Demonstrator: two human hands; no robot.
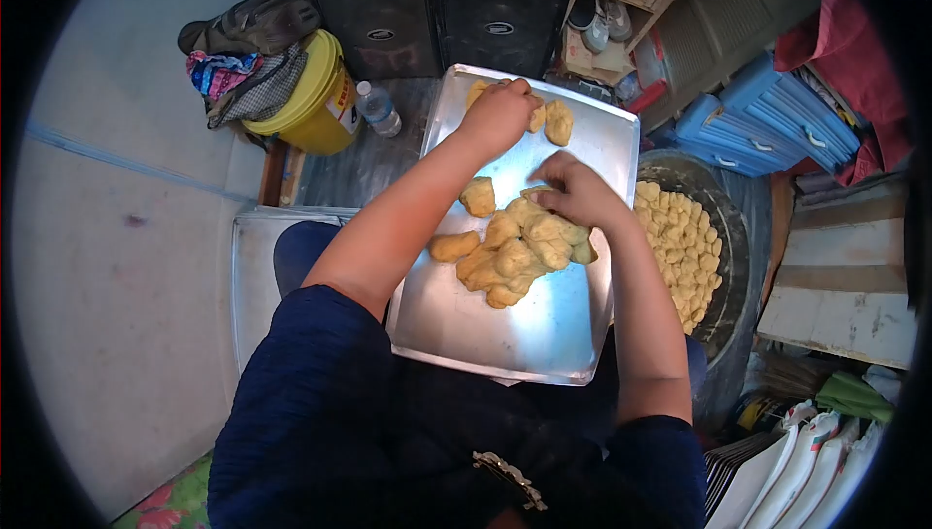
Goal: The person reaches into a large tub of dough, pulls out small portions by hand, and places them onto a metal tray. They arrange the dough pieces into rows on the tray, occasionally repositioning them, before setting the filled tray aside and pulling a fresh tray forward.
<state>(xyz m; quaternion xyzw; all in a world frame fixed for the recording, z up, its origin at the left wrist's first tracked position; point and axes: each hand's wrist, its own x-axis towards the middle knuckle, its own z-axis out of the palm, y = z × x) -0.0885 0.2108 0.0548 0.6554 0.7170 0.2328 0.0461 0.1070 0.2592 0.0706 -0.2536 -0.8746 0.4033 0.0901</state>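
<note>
Soft, lumpy yellow dough (515, 252) sprawls across a shiny metal tray (466, 335) beneath curled right-hand fingers (550, 172), though neither the right hand's (581, 196) nor left hand's (502, 117) grip can be told.

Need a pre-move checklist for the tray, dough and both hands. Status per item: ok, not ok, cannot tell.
1. Tray has bare surface at the near end: ok.
2. Dough on it inside the rim: ok, as far as visible.
3. Right hand clear of the large dough mass: not ok, fingers at its far edge.
4. Left hand grip on a small piece: cannot tell, fingers hidden by the hand.
5. Water bottle off the tray: ok, stands beside the yellow bucket.
6. Tray level: cannot tell from this view.
</note>
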